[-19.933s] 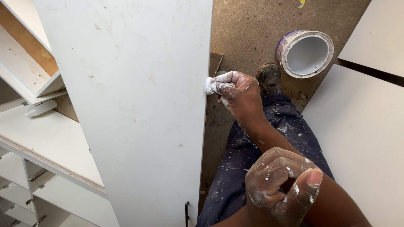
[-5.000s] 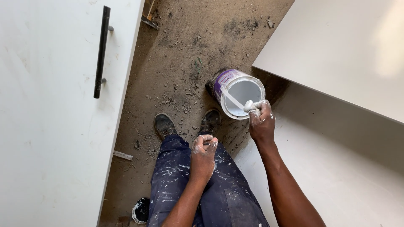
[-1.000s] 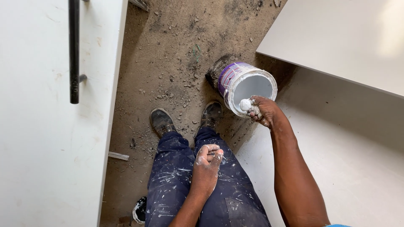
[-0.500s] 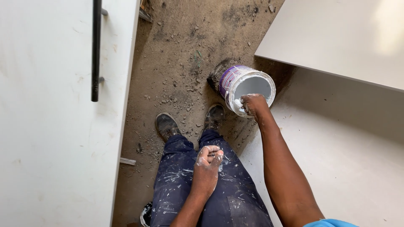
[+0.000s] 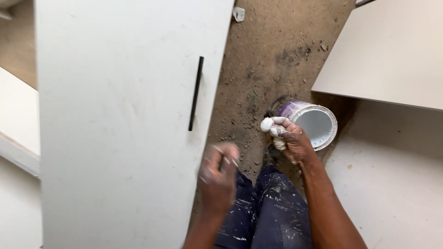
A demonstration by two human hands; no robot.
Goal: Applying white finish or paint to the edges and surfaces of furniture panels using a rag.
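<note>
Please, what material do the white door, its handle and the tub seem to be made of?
Door: probably painted or laminated board; flat, matt white, faintly smudged. Handle: likely metal, a thin straight black bar, though coated plastic is possible. Tub: looks plastic, with a smooth white inside and a purple label band.

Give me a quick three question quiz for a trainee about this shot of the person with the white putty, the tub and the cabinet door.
1. True or false: the right hand holds a white lump of filler.
2. What stands on the dirt floor just beyond the right hand?
A. a lidded metal can
B. an open round tub with a purple side
C. a glass jar
3. Fill in: the black bar handle sits on the white ____, which stands to the left of the left hand.

Key
1. True.
2. B.
3. Cabinet door.
</note>
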